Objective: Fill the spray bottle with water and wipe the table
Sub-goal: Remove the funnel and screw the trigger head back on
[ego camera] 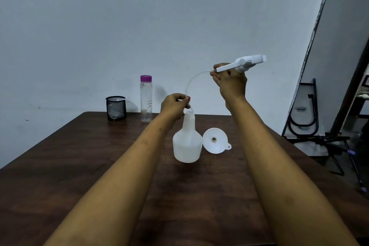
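The left hand (175,105), at mid-frame, pinches the thin dip tube (191,82) with curled fingertips just above the open neck of the spray bottle (186,142). The bottle stands upright at the centre of the worktop (79,166). The right hand (231,84), higher and to the right, grips the white spray head (245,63). A white funnel (214,141) lies just right of the bottle. A purple-capped clear bottle (146,102) and a black mesh cup (116,108) stand at the far left edge.

On the dark wooden table (79,166), centre: white plastic spray bottle (186,144), upright. Just right of it lies a white plastic funnel (214,142). Behind-left, at the far edge: clear purple-capped water bottle (146,102), with black mesh cup (116,108) to its left.
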`<action>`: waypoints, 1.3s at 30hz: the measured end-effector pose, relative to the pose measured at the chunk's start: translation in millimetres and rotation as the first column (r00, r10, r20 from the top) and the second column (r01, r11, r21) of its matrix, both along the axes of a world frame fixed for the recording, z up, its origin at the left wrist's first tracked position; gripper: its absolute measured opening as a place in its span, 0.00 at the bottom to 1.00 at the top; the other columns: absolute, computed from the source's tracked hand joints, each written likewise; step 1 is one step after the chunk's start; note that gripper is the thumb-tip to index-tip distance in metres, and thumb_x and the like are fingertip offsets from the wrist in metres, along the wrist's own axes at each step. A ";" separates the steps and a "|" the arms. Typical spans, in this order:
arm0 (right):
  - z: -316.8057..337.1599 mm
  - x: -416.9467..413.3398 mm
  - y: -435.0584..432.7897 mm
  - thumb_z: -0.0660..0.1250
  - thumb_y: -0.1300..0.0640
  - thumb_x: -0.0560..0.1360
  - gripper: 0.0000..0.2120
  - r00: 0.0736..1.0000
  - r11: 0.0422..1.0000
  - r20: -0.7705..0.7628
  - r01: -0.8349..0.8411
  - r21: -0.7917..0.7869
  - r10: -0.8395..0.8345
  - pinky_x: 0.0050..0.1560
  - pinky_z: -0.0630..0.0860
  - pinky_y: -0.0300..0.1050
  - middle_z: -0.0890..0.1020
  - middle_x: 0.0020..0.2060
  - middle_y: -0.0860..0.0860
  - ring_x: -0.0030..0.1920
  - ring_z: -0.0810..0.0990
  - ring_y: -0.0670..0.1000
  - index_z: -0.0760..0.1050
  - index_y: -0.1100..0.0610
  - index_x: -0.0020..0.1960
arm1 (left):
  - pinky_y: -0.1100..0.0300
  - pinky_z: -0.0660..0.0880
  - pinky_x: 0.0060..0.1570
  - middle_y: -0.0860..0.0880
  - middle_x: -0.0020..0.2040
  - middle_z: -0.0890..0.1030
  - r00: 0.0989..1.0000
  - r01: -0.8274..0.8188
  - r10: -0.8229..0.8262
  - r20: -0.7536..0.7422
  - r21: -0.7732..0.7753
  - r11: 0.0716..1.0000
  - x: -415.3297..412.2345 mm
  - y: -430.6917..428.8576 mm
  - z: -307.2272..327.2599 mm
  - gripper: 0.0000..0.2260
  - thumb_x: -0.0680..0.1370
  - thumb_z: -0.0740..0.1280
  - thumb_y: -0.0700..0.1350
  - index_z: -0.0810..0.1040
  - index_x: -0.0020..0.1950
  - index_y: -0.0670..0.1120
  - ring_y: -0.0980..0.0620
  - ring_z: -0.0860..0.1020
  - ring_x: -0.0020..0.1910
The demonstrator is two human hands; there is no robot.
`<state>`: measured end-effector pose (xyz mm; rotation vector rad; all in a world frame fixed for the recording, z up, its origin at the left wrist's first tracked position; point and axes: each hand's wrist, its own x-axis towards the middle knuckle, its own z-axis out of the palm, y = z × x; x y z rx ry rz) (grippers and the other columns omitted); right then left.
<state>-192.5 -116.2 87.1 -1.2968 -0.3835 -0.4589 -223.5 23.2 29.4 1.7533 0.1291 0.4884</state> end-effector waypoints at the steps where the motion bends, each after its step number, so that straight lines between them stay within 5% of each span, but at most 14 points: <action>1: 1.4 0.1 0.6 0.60 0.63 0.77 0.12 1.000 1.000 0.002 0.000 0.003 0.000 0.58 0.77 0.53 0.80 0.37 0.53 0.50 0.82 0.57 0.76 0.55 0.37 | 0.65 0.67 0.29 0.51 0.39 0.79 1.000 -0.001 0.001 0.001 -0.005 1.000 1.1 0.2 1.0 0.08 0.79 0.63 0.47 0.79 0.53 0.46 0.54 0.71 0.31; 6: 4.1 3.1 2.5 0.59 0.64 0.78 0.08 1.000 1.000 0.011 -0.020 0.016 0.020 0.52 0.80 0.41 0.80 0.38 0.51 0.47 0.83 0.53 0.76 0.60 0.44 | 0.65 0.66 0.30 0.52 0.37 0.77 1.000 -0.002 0.002 0.015 -0.007 1.000 3.4 5.2 3.3 0.07 0.79 0.62 0.44 0.79 0.46 0.47 0.53 0.69 0.31; 14: -17.1 10.6 2.6 0.60 0.63 0.78 0.07 0.998 0.998 -0.067 -0.025 -0.049 0.022 0.53 0.79 0.42 0.80 0.40 0.54 0.47 0.83 0.53 0.76 0.61 0.46 | 0.63 0.65 0.29 0.51 0.37 0.78 0.997 0.025 -0.019 -0.075 0.079 0.997 -2.7 7.1 -11.4 0.08 0.77 0.66 0.45 0.82 0.49 0.43 0.57 0.68 0.30; 16: -23.1 13.0 1.3 0.60 0.63 0.79 0.07 0.995 0.998 -0.098 -0.040 -0.044 0.036 0.50 0.79 0.40 0.79 0.44 0.56 0.47 0.82 0.54 0.75 0.65 0.49 | 0.58 0.76 0.38 0.51 0.38 0.77 0.997 0.028 -0.024 -0.078 0.053 0.998 -3.8 8.0 -14.2 0.10 0.76 0.68 0.46 0.82 0.53 0.42 0.54 0.73 0.34; 17: -25.1 13.7 -0.6 0.59 0.63 0.79 0.08 0.994 0.998 -0.105 -0.040 -0.043 0.036 0.48 0.79 0.38 0.79 0.45 0.57 0.47 0.82 0.54 0.75 0.66 0.51 | 0.52 0.78 0.49 0.51 0.40 0.78 0.997 0.028 -0.025 -0.071 0.042 0.999 -4.4 8.7 -15.1 0.10 0.76 0.68 0.47 0.81 0.53 0.43 0.57 0.64 0.35; 18: -25.8 14.1 -3.2 0.59 0.64 0.79 0.08 0.995 0.998 -0.100 -0.036 -0.049 0.031 0.46 0.79 0.37 0.79 0.45 0.57 0.47 0.81 0.54 0.75 0.67 0.52 | 0.48 0.75 0.57 0.49 0.43 0.79 0.998 0.026 -0.023 -0.060 0.034 0.999 -4.9 9.6 -15.2 0.10 0.76 0.68 0.47 0.81 0.53 0.44 0.51 0.68 0.59; 19: -25.6 14.3 -6.0 0.58 0.64 0.79 0.08 0.996 0.998 -0.085 -0.029 -0.062 0.024 0.45 0.79 0.36 0.78 0.45 0.58 0.47 0.81 0.55 0.75 0.67 0.52 | 0.46 0.73 0.61 0.47 0.47 0.81 0.998 0.027 -0.025 -0.050 0.032 0.999 -5.6 9.8 -14.7 0.09 0.76 0.68 0.47 0.81 0.53 0.45 0.46 0.77 0.56; 20: -24.9 13.8 -8.9 0.58 0.65 0.79 0.08 0.998 0.996 -0.065 -0.024 -0.081 0.019 0.44 0.79 0.35 0.78 0.43 0.58 0.46 0.81 0.54 0.75 0.66 0.51 | 0.46 0.72 0.61 0.45 0.50 0.82 0.999 0.029 -0.028 -0.043 0.038 0.999 -5.7 10.2 -14.5 0.09 0.76 0.68 0.47 0.81 0.54 0.45 0.45 0.75 0.60; 22: -21.6 11.9 -12.8 0.57 0.64 0.80 0.08 0.999 0.994 -0.037 -0.029 -0.108 0.025 0.43 0.79 0.33 0.78 0.40 0.55 0.43 0.81 0.52 0.75 0.65 0.49 | 0.52 0.76 0.53 0.45 0.54 0.82 0.999 0.034 -0.031 -0.043 0.064 0.997 -3.9 10.1 -14.5 0.10 0.76 0.69 0.47 0.82 0.54 0.45 0.45 0.77 0.58; 25: -16.4 8.3 -13.8 0.56 0.61 0.80 0.10 0.999 0.980 -0.038 -0.038 -0.194 0.031 0.41 0.79 0.33 0.78 0.38 0.52 0.40 0.81 0.47 0.74 0.63 0.48 | 0.66 0.69 0.34 0.48 0.54 0.81 0.999 0.038 -0.034 -0.042 0.083 0.996 -0.9 8.1 -15.7 0.09 0.76 0.69 0.47 0.82 0.53 0.45 0.56 0.74 0.39; 33: -35.2 0.7 -5.9 0.57 0.62 0.79 0.10 0.996 0.736 -0.034 -0.082 -0.671 0.081 0.51 0.76 0.51 0.81 0.47 0.55 0.48 0.79 0.52 0.76 0.60 0.48 | 0.65 0.68 0.34 0.50 0.48 0.80 0.999 0.051 -0.049 -0.020 0.086 0.995 -0.3 3.8 -20.2 0.07 0.76 0.68 0.46 0.82 0.51 0.46 0.57 0.73 0.40; 39: -50.8 -6.5 11.9 0.58 0.64 0.78 0.11 0.985 0.626 -0.121 -0.170 -0.761 0.121 0.43 0.72 0.42 0.78 0.44 0.54 0.47 0.75 0.51 0.78 0.65 0.44 | 0.64 0.69 0.35 0.50 0.44 0.81 1.000 0.012 -0.013 0.003 0.071 0.997 -2.0 3.3 -21.5 0.06 0.75 0.69 0.46 0.83 0.48 0.46 0.56 0.74 0.38</action>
